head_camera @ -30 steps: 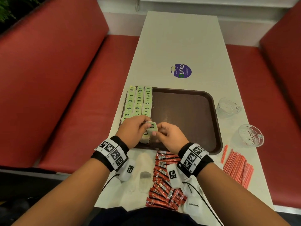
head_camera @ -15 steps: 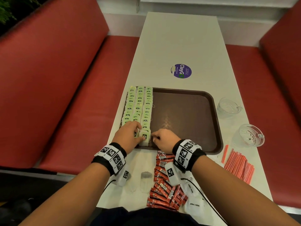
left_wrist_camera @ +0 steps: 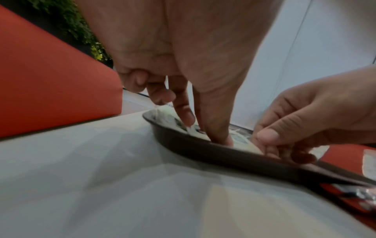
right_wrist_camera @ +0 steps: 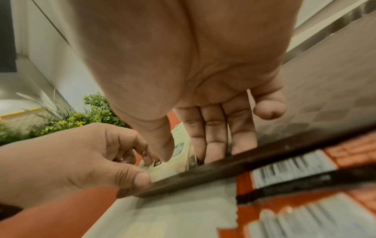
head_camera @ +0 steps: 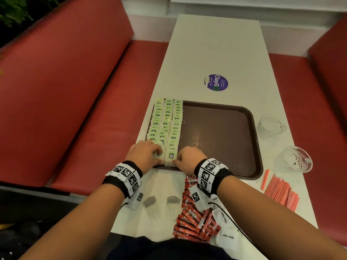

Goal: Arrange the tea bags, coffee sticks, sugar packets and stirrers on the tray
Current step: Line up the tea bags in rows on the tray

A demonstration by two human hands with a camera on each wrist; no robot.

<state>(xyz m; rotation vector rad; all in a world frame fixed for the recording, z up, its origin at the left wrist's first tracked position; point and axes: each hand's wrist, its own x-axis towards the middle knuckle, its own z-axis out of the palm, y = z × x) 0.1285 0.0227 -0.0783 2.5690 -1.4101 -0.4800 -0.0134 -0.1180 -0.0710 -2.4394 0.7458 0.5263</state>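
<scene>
Green-tagged tea bags (head_camera: pixel 167 121) lie in three rows along the left side of the brown tray (head_camera: pixel 225 139). At the tray's near left corner my left hand (head_camera: pixel 155 156) pinches the nearest bag of the middle row, thumb on its near edge. Beside it my right hand (head_camera: pixel 178 160) pinches the nearest tea bag (head_camera: pixel 171 156) of the third row between its thumb and straight fingers (right_wrist_camera: pixel 211 136). In the left wrist view my left fingers (left_wrist_camera: pixel 183 111) press down onto the bags inside the tray rim (left_wrist_camera: pixel 203 149). Red coffee sticks (head_camera: pixel 195 218), white sugar packets (head_camera: pixel 227 238) and red stirrers (head_camera: pixel 281 192) lie on the table.
Two glass cups (head_camera: pixel 270 124) (head_camera: pixel 294 160) stand right of the tray. Two pale loose bags (head_camera: pixel 152 203) lie on the table under my wrists. A purple sticker (head_camera: pixel 216 82) marks the far table. Red benches (head_camera: pixel 56 91) flank the table.
Both hands came down and toward me with a tea bag held above the tray. It now lies at the near end of the rows, with both hands low on it.
</scene>
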